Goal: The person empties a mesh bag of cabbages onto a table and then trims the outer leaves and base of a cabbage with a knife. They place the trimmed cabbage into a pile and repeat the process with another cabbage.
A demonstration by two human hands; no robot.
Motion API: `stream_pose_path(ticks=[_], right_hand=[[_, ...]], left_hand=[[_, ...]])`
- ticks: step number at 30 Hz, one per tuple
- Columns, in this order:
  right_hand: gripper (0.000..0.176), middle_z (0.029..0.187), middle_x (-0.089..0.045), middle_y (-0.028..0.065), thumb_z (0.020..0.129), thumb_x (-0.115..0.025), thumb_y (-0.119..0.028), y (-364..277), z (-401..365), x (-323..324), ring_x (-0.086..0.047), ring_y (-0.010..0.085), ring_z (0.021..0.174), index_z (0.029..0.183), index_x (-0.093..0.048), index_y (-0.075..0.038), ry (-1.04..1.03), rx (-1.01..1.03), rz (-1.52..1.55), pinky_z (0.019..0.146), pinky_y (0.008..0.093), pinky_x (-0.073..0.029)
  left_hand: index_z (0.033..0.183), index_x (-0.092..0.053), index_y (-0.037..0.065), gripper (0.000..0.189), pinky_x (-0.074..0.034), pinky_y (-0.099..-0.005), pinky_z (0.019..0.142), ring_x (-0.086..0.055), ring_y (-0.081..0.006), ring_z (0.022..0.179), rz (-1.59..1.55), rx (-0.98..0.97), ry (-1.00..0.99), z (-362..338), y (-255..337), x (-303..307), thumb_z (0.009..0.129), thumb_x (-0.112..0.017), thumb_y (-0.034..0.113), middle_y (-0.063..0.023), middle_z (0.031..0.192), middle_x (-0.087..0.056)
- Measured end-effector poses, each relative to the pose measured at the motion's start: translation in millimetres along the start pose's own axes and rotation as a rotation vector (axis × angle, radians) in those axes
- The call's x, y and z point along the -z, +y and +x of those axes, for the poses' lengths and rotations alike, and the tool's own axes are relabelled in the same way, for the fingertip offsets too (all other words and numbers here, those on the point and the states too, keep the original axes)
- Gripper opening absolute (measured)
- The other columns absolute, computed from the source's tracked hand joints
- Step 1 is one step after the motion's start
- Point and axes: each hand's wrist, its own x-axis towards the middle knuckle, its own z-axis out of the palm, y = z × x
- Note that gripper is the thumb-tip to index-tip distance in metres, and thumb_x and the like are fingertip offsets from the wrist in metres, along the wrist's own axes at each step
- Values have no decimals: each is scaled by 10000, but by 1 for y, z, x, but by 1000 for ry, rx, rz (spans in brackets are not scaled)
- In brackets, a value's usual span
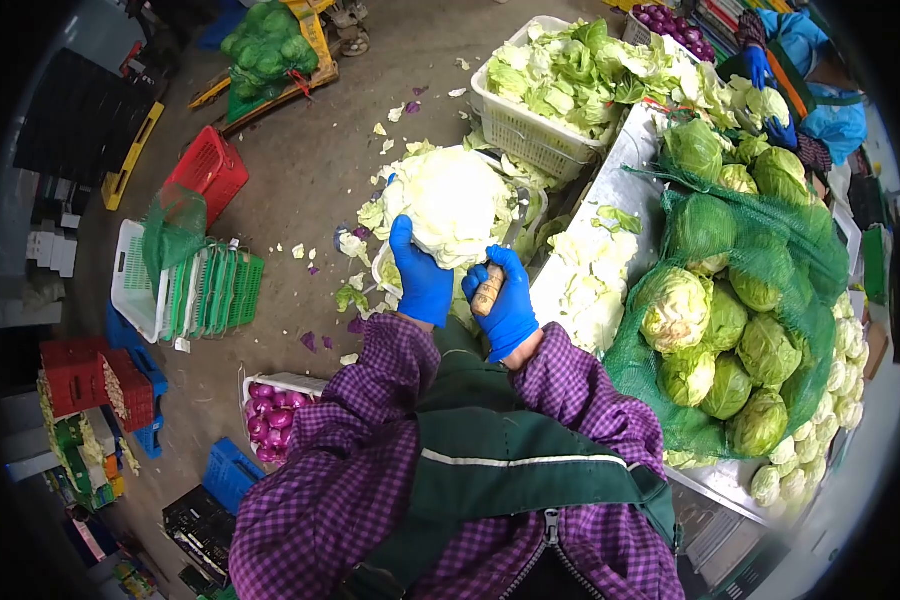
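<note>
A pale, trimmed cabbage is held up in front of me, its top washed out by bright light. My left hand, in a blue glove, grips it from the left and below. In my right hand, also gloved in blue, is a knife with a wooden handle. Its blade is hidden behind the cabbage and glove. The fist sits just below the cabbage's right side. Under the cabbage, partly covered, stands a light container with leaves in and around it.
At right, a metal table bears loose leaves and a green net bag of cabbages. A white crate of leaves stands beyond. Another person's gloved hand touches a cabbage at upper right. Purple vegetables and stacked crates sit at left.
</note>
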Motion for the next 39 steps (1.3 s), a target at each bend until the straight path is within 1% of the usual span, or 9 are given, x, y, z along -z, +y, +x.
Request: stream_pose_path(ticks=[9, 15, 22, 25, 26, 29, 32, 36, 39], right_hand=[[150, 618, -462, 35, 843, -605, -241, 4, 8, 15, -414, 152, 517, 904, -532, -124, -225, -122, 131, 508, 280, -357], [151, 578, -428, 9, 849, -620, -234, 4, 6, 3, -382, 138, 473, 833, -512, -130, 6, -7, 43, 464, 267, -348], [125, 563, -382, -17, 878, -592, -195, -6, -20, -4, -329, 104, 435, 817, -498, -140, -105, -206, -127, 435, 234, -308], [87, 627, -461, -17, 888, -580, -195, -12, -20, -6, -382, 65, 483, 903, -522, -131, -312, -67, -89, 430, 216, -319], [171, 626, -427, -42, 900, -580, -225, -16, -18, -7, -380, 59, 483, 1041, -546, -134, -304, 73, -147, 432, 212, -313], [410, 671, -464, -30, 903, -593, -243, -35, -5, 8, -394, 57, 486, 1271, -488, -97, -140, 192, -374, 436, 213, -334], [462, 810, -573, -13, 886, -620, -222, -39, 3, 28, -478, 71, 542, 1300, -487, -66, 70, 281, -707, 477, 214, -414], [355, 824, -600, -10, 860, -653, -183, -47, 13, 54, -477, 65, 555, 1179, -584, -43, 59, 413, -855, 481, 211, -416], [191, 717, -587, -29, 829, -691, -177, -57, 0, 45, -480, 59, 554, 936, -671, -20, 113, 435, -1027, 486, 215, -417]], left_hand=[[1374, -344, 56, 601, -371, -412, 1026, -460, -267, 1213, 41, 47, -68, -1, 0, 1, 911, -412, 432, -116, 1353, -439], [1333, -409, 40, 583, -356, -394, 1027, -480, -255, 1191, 28, -53, 39, 19, -15, 20, 912, -426, 444, -101, 1308, -494], [1314, -431, 36, 566, -403, -413, 999, -504, -271, 1171, 85, -81, 41, 33, -14, 36, 908, -449, 429, -109, 1293, -511], [1343, -388, 47, 612, -425, -405, 985, -518, -269, 1158, -186, 114, -19, 34, 12, 20, 887, -496, 441, -152, 1286, -506], [1343, -388, 47, 612, -425, -405, 985, -518, -269, 1158, -188, 105, -21, 37, 18, 22, 887, -496, 441, -152, 1286, -506], [1385, -334, 103, 760, -355, -493, 1014, -424, -307, 1238, -469, 402, -237, 42, 32, 39, 831, -416, 617, -144, 1368, -415], [1428, -280, 159, 912, -285, -580, 1044, -330, -344, 1319, -758, 708, -458, 39, 36, 52, 775, -335, 793, -136, 1450, -324], [1431, -297, 189, 917, -258, -618, 1035, -311, -345, 1331, -89, 589, -189, 13, 13, 64, 754, -333, 808, -114, 1461, -321], [1423, -318, 177, 891, -268, -593, 1045, -332, -344, 1318, -112, 596, -115, 10, 7, 75, 775, -325, 789, -111, 1442, -357]])
